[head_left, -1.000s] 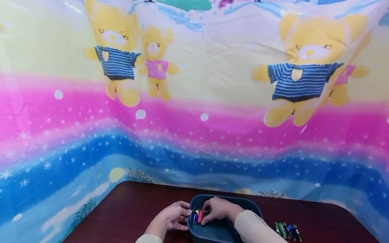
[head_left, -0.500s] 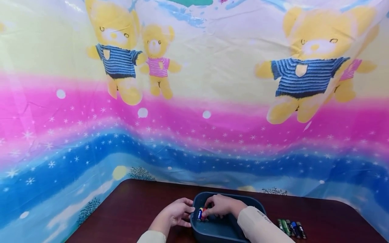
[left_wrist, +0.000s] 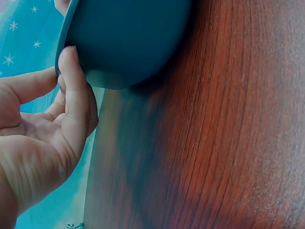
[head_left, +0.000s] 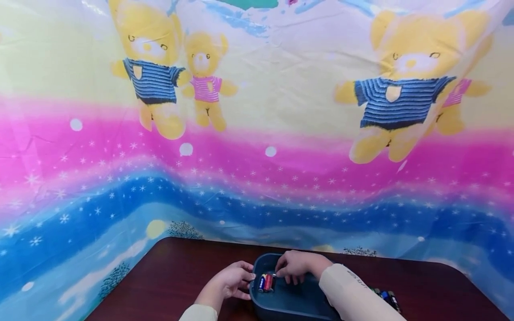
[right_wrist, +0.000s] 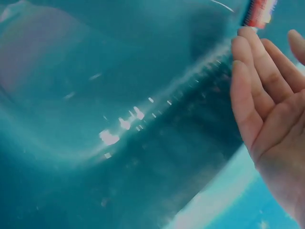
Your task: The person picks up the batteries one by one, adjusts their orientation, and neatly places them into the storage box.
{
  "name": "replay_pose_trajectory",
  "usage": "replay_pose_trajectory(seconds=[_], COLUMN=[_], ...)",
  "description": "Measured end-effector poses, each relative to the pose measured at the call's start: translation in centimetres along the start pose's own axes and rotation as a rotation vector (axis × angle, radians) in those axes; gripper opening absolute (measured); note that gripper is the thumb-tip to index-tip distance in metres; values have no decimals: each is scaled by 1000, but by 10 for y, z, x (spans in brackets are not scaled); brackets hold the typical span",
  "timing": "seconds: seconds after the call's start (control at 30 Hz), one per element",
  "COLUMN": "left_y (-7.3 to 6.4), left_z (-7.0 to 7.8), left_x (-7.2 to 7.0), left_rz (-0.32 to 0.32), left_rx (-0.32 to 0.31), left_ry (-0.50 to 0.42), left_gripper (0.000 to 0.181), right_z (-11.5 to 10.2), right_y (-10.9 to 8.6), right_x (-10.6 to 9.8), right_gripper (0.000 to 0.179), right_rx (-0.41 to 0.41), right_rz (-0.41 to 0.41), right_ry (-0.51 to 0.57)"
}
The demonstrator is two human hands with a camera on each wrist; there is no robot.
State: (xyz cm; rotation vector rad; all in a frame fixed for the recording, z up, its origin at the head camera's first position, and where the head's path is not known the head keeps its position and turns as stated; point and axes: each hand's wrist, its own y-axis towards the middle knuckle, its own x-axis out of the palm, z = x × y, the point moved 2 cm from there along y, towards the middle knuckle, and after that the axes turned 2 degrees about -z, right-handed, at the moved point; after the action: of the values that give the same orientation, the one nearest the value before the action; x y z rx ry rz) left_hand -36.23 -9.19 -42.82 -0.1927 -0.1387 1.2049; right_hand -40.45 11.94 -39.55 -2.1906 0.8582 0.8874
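Observation:
My left hand (head_left: 234, 281) is at the left end of a dark blue-green plastic tub (head_left: 289, 296). In the left wrist view, the thumb and fingers of that hand pinch the tub's edge, with a fingertip flat against the outer wall (left_wrist: 128, 43). Inside the tub, a blue battery (head_left: 262, 283) and a red battery (head_left: 269, 283) lie side by side near the left end. My right hand (head_left: 299, 264) reaches over the tub just right of them. The right wrist view shows its fingers extended, fingertips right at the end of the red battery (right_wrist: 260, 13), thumb apart.
Several more batteries (head_left: 387, 296) lie in a row on the dark wooden table (head_left: 192, 263) to the right, partly hidden by the right sleeve (head_left: 353, 294). Behind the table hangs a curtain (head_left: 249, 196) printed with bears.
My right hand has drawn slightly right and away from the batteries, leaving the red one uncovered. The left hand stays at the tub's edge. The right sleeve now covers part of the battery row.

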Motion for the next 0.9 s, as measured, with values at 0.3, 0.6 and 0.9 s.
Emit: replay_pose_trajectory(seconds=[0.3, 0.6, 0.9], left_y=[1, 3, 3], left_z=[-1, 1, -3], left_x=[2, 5, 5], left_rz=[21, 58, 73], left_rx=[-21, -22, -19], left_ry=[14, 18, -39], left_gripper=[26, 16, 29], right_z=[-7, 3, 20], right_y=[-38, -71, -97], right_x=[-30, -55, -75], right_gripper=[21, 19, 20], right_rx=[-54, -63, -35], right_rz=[103, 180, 257], right_ry=[-53, -57, -27])
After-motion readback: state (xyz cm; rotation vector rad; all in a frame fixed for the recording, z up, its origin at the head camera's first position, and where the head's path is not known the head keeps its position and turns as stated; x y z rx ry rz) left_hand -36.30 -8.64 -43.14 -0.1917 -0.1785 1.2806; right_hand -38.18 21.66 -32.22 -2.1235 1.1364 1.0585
